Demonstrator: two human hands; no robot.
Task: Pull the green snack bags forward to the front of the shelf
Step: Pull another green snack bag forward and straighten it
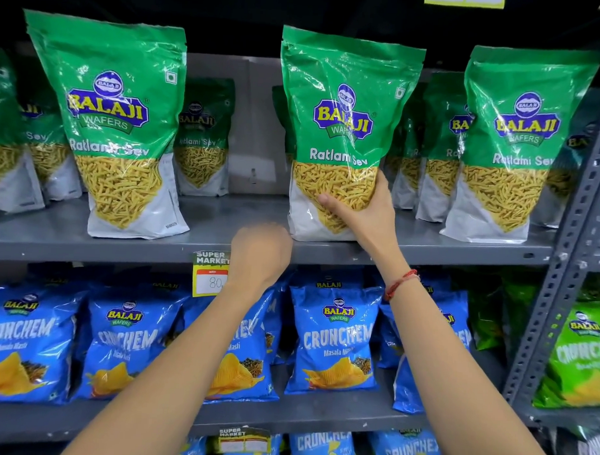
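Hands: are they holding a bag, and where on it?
The right hand grips the middle green snack bag at its lower right side. The left hand is blurred and holds nothing.

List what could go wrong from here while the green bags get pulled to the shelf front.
1. The right hand grips the middle green bag only low on one side; the tall bag could tip forward off the shelf edge.
2. The left hand is blurred beside the price tag and might knock it loose.
3. The bags at the back sit deep; reaching past may topple the front ones.
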